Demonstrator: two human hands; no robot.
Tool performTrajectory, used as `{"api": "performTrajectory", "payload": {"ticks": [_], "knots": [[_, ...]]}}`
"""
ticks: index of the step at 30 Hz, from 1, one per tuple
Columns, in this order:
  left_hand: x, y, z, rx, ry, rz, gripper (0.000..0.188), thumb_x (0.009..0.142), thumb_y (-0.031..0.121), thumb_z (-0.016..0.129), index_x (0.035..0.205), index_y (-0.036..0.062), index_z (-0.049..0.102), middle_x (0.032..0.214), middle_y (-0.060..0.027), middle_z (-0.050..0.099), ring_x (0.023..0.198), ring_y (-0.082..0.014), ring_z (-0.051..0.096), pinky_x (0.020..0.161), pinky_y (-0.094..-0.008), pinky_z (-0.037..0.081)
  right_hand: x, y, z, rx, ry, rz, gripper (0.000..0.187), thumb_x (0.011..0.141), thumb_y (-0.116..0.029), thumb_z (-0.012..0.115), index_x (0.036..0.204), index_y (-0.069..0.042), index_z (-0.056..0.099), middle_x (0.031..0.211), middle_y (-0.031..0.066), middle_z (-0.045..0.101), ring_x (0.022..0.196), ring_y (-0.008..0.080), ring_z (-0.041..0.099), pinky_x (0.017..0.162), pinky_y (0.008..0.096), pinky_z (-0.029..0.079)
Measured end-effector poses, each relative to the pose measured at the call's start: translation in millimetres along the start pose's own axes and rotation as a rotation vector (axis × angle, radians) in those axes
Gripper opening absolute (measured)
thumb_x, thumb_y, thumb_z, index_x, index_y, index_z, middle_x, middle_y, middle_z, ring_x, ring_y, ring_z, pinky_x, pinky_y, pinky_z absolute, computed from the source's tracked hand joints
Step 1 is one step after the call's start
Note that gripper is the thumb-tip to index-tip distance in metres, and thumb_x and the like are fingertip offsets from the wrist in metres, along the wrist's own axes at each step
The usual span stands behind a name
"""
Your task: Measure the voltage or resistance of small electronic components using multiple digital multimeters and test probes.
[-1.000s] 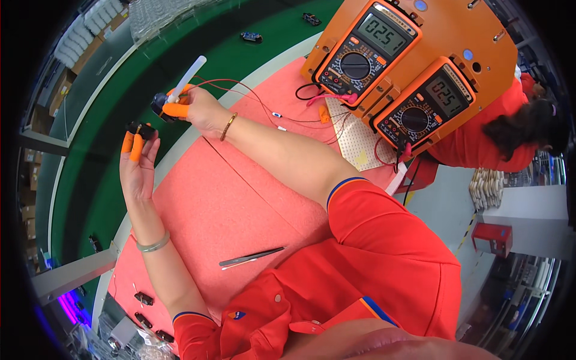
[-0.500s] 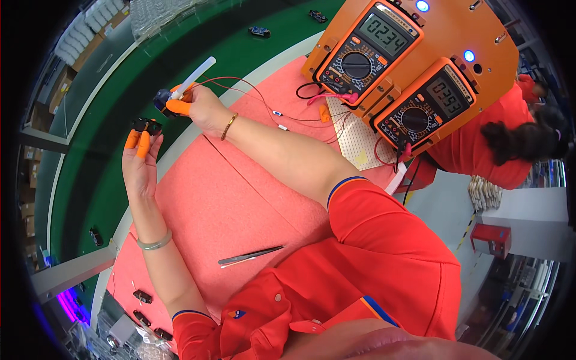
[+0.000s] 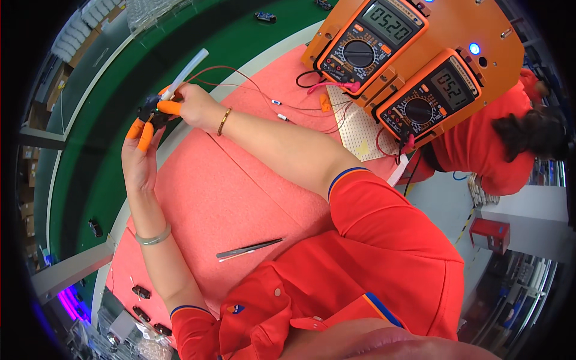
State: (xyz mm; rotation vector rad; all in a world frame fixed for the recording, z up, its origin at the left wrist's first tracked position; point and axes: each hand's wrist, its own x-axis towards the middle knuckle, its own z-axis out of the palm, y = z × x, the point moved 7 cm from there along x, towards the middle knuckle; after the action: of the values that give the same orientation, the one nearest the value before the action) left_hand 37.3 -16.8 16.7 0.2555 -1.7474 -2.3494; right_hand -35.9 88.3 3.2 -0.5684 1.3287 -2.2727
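Over the green belt, my left hand (image 3: 140, 165), with orange finger cots on its fingertips, grips a small black electronic module (image 3: 159, 118). My right hand (image 3: 197, 109), also in finger cots, is closed on a dark blue test fixture (image 3: 149, 103) with a translucent white tube (image 3: 187, 72) sticking up from it. Fixture and module meet, and fingers partly hide where they touch. Thin red wires (image 3: 237, 71) trail from the right hand toward two orange multimeters, a left one (image 3: 359, 54) and a right one (image 3: 418, 111), both with lit displays.
Black tweezers (image 3: 252, 246) and a thin white stick lie on the pink mat (image 3: 204, 198). Several black modules (image 3: 141, 292) sit at its lower left. More modules (image 3: 265, 17) rest on the green belt (image 3: 90, 162). An orange panel (image 3: 456, 30) bears the meters; a co-worker (image 3: 480, 141) is behind it.
My right hand has moved slightly left and down, bringing the fixture from apart to against the module in my left hand. Both meter readings have changed.
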Motion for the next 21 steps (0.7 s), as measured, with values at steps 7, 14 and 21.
{"api": "performTrajectory", "payload": {"ticks": [7, 14, 21], "knots": [[-1.2, -0.3, -18.8, -0.054, 0.158, 0.002, 0.033, 0.080, 0.007, 0.050, 0.110, -0.0060, 0.043, 0.103, -0.0113, 0.049, 0.094, -0.0182, 0.049, 0.082, -0.0311, 0.043, 3.4, -5.4, -0.1, -0.122, 0.023, -0.026, 0.018, 0.083, -0.009, 0.046, 0.099, -0.001, 0.046, 0.092, 0.0091, 0.054, 0.084, 0.0167, 0.055, 0.071, 0.0298, 0.048], [-2.3, -1.8, -17.4, 0.059, 0.156, -0.013, 0.036, 0.079, 0.008, 0.053, 0.111, -0.0049, 0.043, 0.101, -0.0099, 0.050, 0.088, -0.0145, 0.052, 0.077, -0.0259, 0.045, -5.6, -0.7, 20.2, -0.173, -0.079, -0.011, 0.021, 0.083, -0.011, 0.046, 0.101, 0.000, 0.045, 0.094, 0.0076, 0.053, 0.089, 0.0157, 0.053, 0.074, 0.0298, 0.047], [-1.4, 11.1, -30.9, 0.058, 0.177, 0.122, 0.027, 0.077, 0.003, 0.053, 0.104, 0.0002, 0.048, 0.096, -0.0098, 0.053, 0.082, -0.0151, 0.055, 0.075, -0.0234, 0.046, 3.7, -12.4, 1.3, -0.021, -0.007, -0.078, 0.023, 0.083, -0.011, 0.046, 0.104, -0.001, 0.043, 0.098, 0.0084, 0.051, 0.089, 0.0185, 0.052, 0.077, 0.0329, 0.046]]}}
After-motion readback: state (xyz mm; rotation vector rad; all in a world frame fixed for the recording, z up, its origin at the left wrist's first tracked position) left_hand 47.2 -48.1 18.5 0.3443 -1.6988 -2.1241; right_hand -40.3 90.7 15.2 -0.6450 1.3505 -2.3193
